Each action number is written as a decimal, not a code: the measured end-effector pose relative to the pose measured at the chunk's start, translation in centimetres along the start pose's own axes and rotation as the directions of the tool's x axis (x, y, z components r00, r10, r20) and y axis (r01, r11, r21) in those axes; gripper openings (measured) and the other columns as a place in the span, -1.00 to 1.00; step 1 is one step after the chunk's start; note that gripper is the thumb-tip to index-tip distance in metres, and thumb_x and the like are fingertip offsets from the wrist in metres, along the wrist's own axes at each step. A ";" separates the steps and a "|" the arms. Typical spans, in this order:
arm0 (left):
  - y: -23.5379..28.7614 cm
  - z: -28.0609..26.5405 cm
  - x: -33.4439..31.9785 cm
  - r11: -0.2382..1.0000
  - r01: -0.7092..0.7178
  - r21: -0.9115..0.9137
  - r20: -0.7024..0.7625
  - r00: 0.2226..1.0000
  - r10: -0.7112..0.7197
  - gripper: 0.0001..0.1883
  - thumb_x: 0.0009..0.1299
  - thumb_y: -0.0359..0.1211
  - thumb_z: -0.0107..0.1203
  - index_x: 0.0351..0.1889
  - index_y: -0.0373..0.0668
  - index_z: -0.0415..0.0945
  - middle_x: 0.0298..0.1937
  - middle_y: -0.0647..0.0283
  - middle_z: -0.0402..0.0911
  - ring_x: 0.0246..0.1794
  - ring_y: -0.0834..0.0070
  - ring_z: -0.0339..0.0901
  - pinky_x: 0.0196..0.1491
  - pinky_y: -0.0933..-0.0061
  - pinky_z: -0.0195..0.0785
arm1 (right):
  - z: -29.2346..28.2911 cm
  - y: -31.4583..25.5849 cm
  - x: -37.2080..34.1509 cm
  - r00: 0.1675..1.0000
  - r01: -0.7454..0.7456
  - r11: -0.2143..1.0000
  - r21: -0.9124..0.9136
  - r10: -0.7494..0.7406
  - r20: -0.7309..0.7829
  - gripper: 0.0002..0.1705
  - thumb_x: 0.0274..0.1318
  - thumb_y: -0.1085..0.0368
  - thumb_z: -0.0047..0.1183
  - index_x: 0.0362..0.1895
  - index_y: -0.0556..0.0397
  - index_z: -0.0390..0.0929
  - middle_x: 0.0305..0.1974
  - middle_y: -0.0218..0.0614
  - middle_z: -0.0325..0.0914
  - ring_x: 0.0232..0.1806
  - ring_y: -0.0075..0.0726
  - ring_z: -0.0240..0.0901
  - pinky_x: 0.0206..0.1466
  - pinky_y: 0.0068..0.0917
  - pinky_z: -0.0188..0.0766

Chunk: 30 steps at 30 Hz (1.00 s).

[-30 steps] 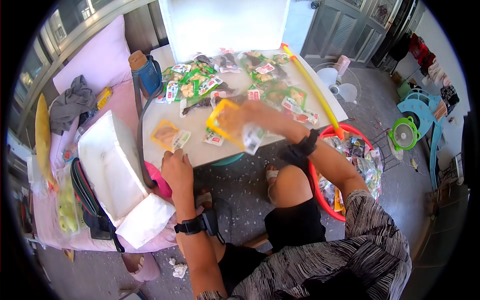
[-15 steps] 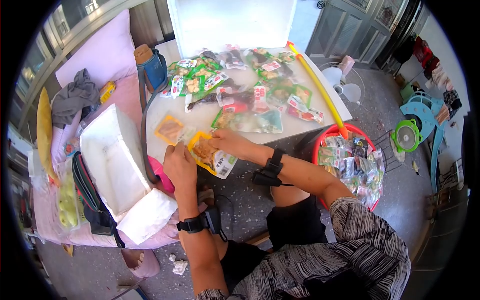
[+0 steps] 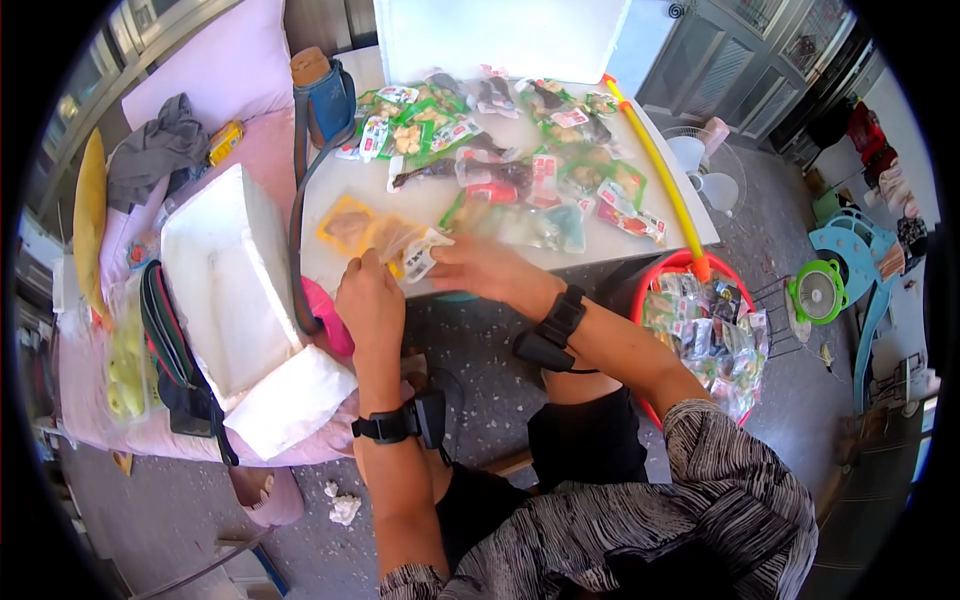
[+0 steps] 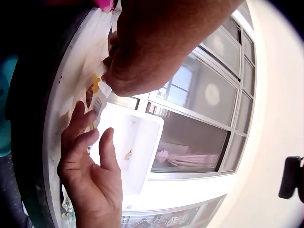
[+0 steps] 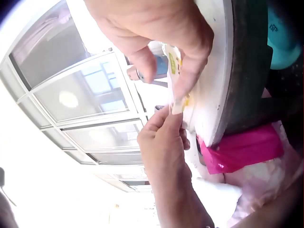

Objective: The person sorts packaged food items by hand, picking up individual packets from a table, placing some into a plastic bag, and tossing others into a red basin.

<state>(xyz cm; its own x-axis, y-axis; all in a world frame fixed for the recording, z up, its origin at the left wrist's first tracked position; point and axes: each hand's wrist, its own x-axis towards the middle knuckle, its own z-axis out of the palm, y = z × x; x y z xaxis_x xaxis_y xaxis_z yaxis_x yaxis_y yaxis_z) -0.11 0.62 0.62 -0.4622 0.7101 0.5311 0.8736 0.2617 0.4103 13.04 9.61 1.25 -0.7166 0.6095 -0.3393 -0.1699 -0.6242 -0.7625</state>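
Near the table's front edge, my left hand (image 3: 370, 305) pinches the edge of a yellow-and-white food packet (image 3: 425, 256). The right wrist view shows the thumb and forefinger of the left hand (image 5: 164, 147) meeting on that edge. Blurred in the head view, my right hand (image 3: 490, 272) is at the packet's other side. In the left wrist view the thumb and fingers of the right hand (image 4: 90, 175) are spread apart beside the packet (image 4: 97, 102). Another yellow-edged packet (image 3: 345, 224) lies flat on the white table (image 3: 318, 268), just beyond the left hand.
Several green and clear food packets (image 3: 410, 138) cover the table's back. A yellow pole (image 3: 655, 165) lies along its right edge. A red basin (image 3: 640, 300) full of packets stands at right. A white foam box (image 3: 225, 290) and blue bottle (image 3: 328, 102) are at left.
My right hand has come left and down from over the table, bringing a yellow packet to the left hand. The left hand now pinches its edge, and the right hand's fingers have spread.
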 end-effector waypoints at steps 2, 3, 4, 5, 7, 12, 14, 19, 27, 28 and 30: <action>0.1 0.3 -0.2 1.000 0.007 -0.020 0.024 1.000 -0.006 -0.92 0.12 -0.46 -0.01 -0.42 -0.22 0.45 -0.47 0.04 0.45 -0.47 0.08 0.45 -0.45 0.17 0.31 | -1.0 0.9 1.1 1.000 0.000 0.993 -0.114 0.001 0.009 -0.75 -0.05 0.34 0.07 -0.22 0.09 0.41 -0.48 -0.46 0.41 -0.45 -0.56 0.34 -0.48 -0.62 0.25; 0.2 0.5 -0.2 0.999 0.008 -0.035 0.038 0.999 -0.007 -0.88 0.12 -0.46 0.00 -0.37 -0.21 0.47 -0.46 0.04 0.47 -0.47 0.07 0.45 -0.45 0.17 0.30 | -0.7 0.8 1.3 1.000 0.008 0.985 -0.172 -0.005 0.017 -0.75 -0.06 0.37 0.07 -0.23 0.09 0.40 -0.50 -0.46 0.39 -0.48 -0.58 0.32 -0.50 -0.64 0.22; 0.2 0.6 -0.3 0.999 0.006 -0.051 0.052 0.999 -0.004 -0.85 0.13 -0.46 0.01 -0.32 -0.20 0.50 -0.45 0.03 0.48 -0.46 0.07 0.45 -0.44 0.18 0.30 | 0.3 0.7 0.9 0.999 0.032 0.989 -0.144 -0.035 -0.015 -0.79 -0.06 0.42 0.02 -0.26 0.09 0.35 -0.57 -0.49 0.33 -0.60 -0.64 0.20 -0.61 -0.67 0.09; 0.2 0.5 -0.5 0.999 0.009 -0.042 0.046 0.999 -0.007 -0.85 0.13 -0.47 0.01 -0.32 -0.20 0.50 -0.45 0.03 0.48 -0.47 0.07 0.45 -0.44 0.18 0.30 | 0.5 0.8 1.1 0.999 0.028 0.989 -0.144 -0.030 -0.012 -0.76 -0.06 0.47 -0.01 -0.22 0.12 0.36 -0.57 -0.47 0.32 -0.62 -0.64 0.18 -0.65 -0.67 0.07; 0.3 0.3 -0.5 1.000 0.008 -0.026 0.030 1.000 -0.007 -0.84 0.13 -0.47 0.00 -0.32 -0.19 0.50 -0.45 0.04 0.48 -0.48 0.07 0.45 -0.45 0.19 0.29 | 0.6 0.6 1.9 1.000 0.024 0.990 -0.142 -0.025 -0.006 -0.68 -0.07 0.55 -0.06 -0.13 0.18 0.36 -0.57 -0.44 0.31 -0.67 -0.64 0.15 -0.73 -0.68 0.02; 0.1 -0.2 -0.4 0.999 -0.035 -0.024 -0.025 0.999 0.034 -0.84 0.10 -0.49 -0.02 -0.36 -0.22 0.50 -0.48 0.08 0.45 -0.45 0.12 0.45 -0.43 0.21 0.32 | 0.3 2.4 6.8 0.998 -0.034 0.992 -0.124 0.040 0.041 -0.63 -0.12 0.58 -0.11 -0.10 0.28 0.32 -0.60 -0.33 0.32 -0.74 -0.57 0.15 -0.77 -0.65 0.02; 0.3 0.0 -0.4 0.998 -0.048 -0.035 -0.024 0.999 0.047 -0.85 0.08 -0.50 -0.02 -0.38 -0.23 0.51 -0.46 0.08 0.46 -0.44 0.11 0.45 -0.42 0.21 0.31 | 1.5 3.0 8.0 0.996 -0.014 0.933 -0.359 -0.019 -0.090 -0.66 -0.13 0.56 -0.10 -0.14 0.34 0.33 -0.53 -0.20 0.40 -0.70 -0.45 0.31 -0.73 -0.58 0.22; -0.3 -0.8 -0.2 1.000 -0.009 0.016 -0.010 1.000 0.009 -0.90 0.10 -0.47 -0.02 -0.45 -0.26 0.48 -0.47 0.04 0.47 -0.47 0.08 0.45 -0.46 0.20 0.29 | 3.5 2.4 5.0 0.989 0.142 0.949 -0.281 -0.150 -0.008 -0.92 -0.05 0.46 -0.13 -0.45 0.26 0.36 -0.58 -0.28 0.39 -0.56 -0.36 0.42 -0.59 -0.51 0.39; -0.9 -0.4 -0.6 0.999 0.023 0.043 0.094 0.995 -0.027 -0.93 0.10 -0.47 -0.03 -0.51 -0.28 0.46 -0.46 0.04 0.47 -0.45 0.10 0.44 -0.45 0.18 0.28 | 3.7 3.1 5.8 0.975 0.024 0.933 -0.359 0.057 0.215 -0.83 0.00 0.39 -0.17 -0.42 0.22 0.45 -0.56 -0.27 0.42 -0.52 -0.37 0.43 -0.55 -0.45 0.41; -1.1 -0.4 -0.5 0.997 -0.006 0.078 0.074 0.997 0.000 -0.92 0.10 -0.47 -0.03 -0.50 -0.28 0.46 -0.44 0.03 0.47 -0.42 0.09 0.43 -0.43 0.19 0.29 | 3.9 1.9 4.6 0.969 0.118 0.850 -0.513 0.014 0.247 -0.83 -0.02 0.38 -0.15 -0.39 0.21 0.46 -0.55 -0.26 0.44 -0.53 -0.34 0.43 -0.53 -0.43 0.41; -1.4 -0.3 -0.4 0.988 -0.051 0.146 0.040 0.998 0.046 -0.92 0.10 -0.48 -0.03 -0.50 -0.30 0.46 -0.38 0.01 0.46 -0.36 0.08 0.42 -0.40 0.19 0.30 | 3.3 -0.7 1.8 0.945 0.287 0.588 -0.756 -0.043 0.325 -0.80 -0.04 0.36 -0.13 -0.34 0.18 0.48 -0.51 -0.24 0.48 -0.55 -0.29 0.44 -0.49 -0.38 0.42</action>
<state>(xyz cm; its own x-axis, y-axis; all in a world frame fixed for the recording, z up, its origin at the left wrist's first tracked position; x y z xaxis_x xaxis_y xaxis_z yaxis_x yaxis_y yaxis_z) -1.12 -0.22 0.02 -0.4153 0.7468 0.5194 0.9090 0.3179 0.2697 9.63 9.46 2.98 -0.8895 0.4438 -0.1091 0.2064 0.1771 -0.9623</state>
